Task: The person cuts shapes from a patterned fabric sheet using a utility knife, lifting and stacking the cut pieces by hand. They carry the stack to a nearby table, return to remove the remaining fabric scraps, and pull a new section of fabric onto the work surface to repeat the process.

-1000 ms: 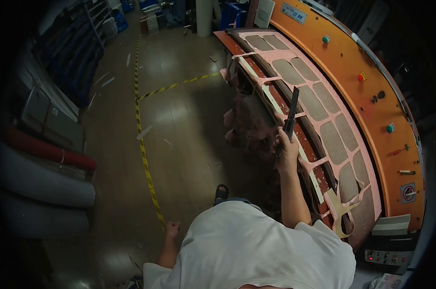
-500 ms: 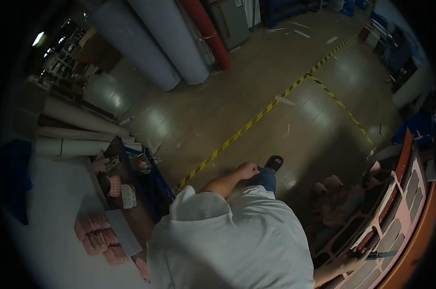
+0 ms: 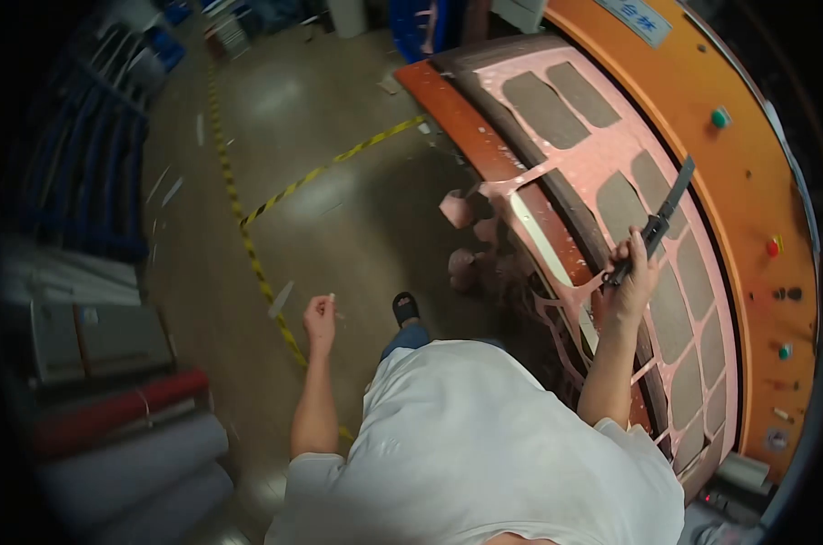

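Right hand (image 3: 631, 272) clamped around my dark flat blade (image 3: 668, 202), up at two o'clock, over the pink sheet (image 3: 602, 150); my left hand (image 3: 319, 318) hangs half-curled at nine o'clock, grip unclear.

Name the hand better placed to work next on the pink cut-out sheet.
Right. The right hand grips the dark blade over the pink sheet; the left hand hangs over the floor, apart from it.

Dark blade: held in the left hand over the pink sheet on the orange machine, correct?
Wrong hand: head view shows the right hand gripping the dark blade over the pink sheet on the orange machine; the left hand is over the floor.
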Motion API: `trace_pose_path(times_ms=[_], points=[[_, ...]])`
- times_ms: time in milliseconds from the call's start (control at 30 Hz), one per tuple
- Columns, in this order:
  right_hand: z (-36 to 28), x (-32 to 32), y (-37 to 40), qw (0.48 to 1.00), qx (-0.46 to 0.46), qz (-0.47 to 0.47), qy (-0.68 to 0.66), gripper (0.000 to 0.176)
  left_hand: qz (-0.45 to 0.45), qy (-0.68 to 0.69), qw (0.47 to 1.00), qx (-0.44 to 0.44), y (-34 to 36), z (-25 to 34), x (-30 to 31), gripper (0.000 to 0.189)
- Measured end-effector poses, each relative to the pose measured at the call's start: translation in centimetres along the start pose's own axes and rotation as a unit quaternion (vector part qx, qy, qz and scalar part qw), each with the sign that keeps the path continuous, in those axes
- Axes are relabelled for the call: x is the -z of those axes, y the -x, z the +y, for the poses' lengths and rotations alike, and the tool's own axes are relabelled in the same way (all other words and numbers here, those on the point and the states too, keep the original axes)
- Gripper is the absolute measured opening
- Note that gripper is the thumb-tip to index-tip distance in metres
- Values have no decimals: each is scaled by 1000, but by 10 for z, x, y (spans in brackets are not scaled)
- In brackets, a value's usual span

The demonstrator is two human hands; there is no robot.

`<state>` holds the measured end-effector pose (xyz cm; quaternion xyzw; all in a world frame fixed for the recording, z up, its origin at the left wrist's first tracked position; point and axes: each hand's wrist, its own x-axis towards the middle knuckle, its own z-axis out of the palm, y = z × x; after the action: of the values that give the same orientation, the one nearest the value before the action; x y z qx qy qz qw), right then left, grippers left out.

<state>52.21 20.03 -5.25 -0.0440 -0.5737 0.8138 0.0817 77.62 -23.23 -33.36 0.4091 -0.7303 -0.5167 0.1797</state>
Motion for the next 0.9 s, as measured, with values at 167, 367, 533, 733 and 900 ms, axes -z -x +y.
trace_pose_path(times_ms=[167, 367, 533, 733, 900], points=[[11, -10, -23, 999, 2, 51, -12, 23, -64, -2, 983, -175, -128, 183, -78, 23], [26, -8, -64, 994, 7, 103, -26, 23, -117, -17, 907, -405, -174, 367, -223, 13], [32, -9, -96, 991, 8, 132, -28, 22, -193, -100, 816, -535, -190, 456, -350, 15], [35, -25, -111, 985, -9, 170, -39, 22, -230, -244, 750, -570, -224, 519, -467, 38], [32, -44, -110, 977, 45, 209, -19, 22, -272, -380, 719, -515, -250, 540, -507, 41]])
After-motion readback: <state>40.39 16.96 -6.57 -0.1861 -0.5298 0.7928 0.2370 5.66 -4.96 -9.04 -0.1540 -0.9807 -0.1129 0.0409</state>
